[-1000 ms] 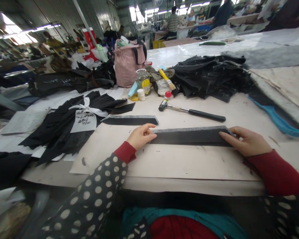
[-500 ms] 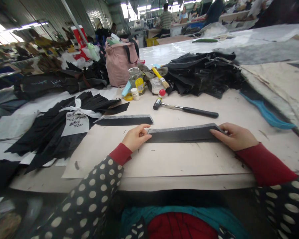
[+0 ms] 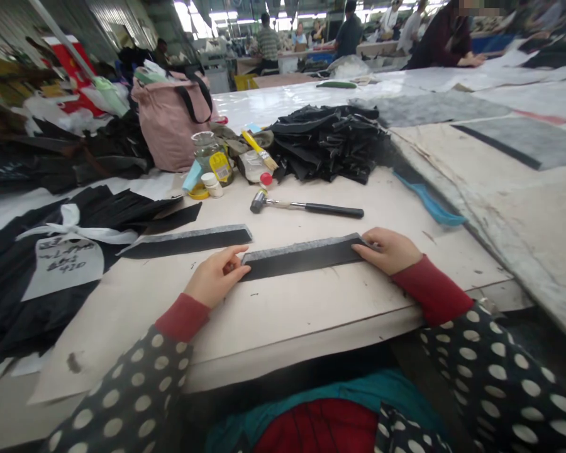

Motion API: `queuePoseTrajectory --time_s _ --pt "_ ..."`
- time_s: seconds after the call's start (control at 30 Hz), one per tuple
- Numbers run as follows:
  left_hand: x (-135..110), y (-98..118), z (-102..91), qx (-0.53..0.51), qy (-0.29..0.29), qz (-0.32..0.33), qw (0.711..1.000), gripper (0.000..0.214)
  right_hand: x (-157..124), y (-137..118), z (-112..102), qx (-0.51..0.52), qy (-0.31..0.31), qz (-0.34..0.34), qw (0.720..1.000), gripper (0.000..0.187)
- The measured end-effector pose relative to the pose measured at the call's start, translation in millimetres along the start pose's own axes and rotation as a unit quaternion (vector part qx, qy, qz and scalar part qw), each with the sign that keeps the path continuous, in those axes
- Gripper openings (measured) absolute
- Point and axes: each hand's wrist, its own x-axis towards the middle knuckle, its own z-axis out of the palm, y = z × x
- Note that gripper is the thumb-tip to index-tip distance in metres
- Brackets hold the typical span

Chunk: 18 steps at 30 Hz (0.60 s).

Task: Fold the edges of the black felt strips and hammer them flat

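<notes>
A long black strip of material (image 3: 304, 258) with a grey upper edge is stretched between my two hands, low over the pale work board. My left hand (image 3: 217, 274) pinches its left end between thumb and fingers. At the other end, my right hand (image 3: 389, 250) grips the corner, thumb on top and fingers behind. Just beyond my left hand lies a second black strip (image 3: 188, 243) with the same grey edge. A hammer (image 3: 311, 206) with a black handle rests flat behind the held strip.
To the left is a tied black bundle (image 3: 9, 251) with a handwritten tag (image 3: 63, 261). Farther back stand a glass jar (image 3: 212, 157), a white bottle (image 3: 212, 185), a yellow brush (image 3: 259, 150), a pink bag (image 3: 167, 123) and a black pile (image 3: 325, 141). A blue strip (image 3: 429, 200) lies right.
My view has turned to the right, so the table things sit farther left in the picture. Both hands keep hold of the same strip, which now appears more slanted.
</notes>
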Motion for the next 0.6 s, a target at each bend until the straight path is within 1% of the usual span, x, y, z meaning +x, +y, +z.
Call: queuePoseTrajectory --time_s 0.23,0.4,0.6 --pt "0.8 1.7 -0.3 0.029 -0.002 0.000 1.000 0.037 -1.0 -2.5 -1.2 -0.023 -0.003 -0.034 0.999 0.026" --pt "1.3 2.2 -0.2 0.033 -0.007 0.001 0.999 0.038 -2.5 -3.9 -1.9 -0.027 0.009 -0.038 0.999 0.026" --pt "0.2 3.0 -0.9 0.051 -0.013 0.000 0.999 0.037 -3.1 -3.7 -0.6 -0.034 -0.004 -0.041 0.999 0.024"
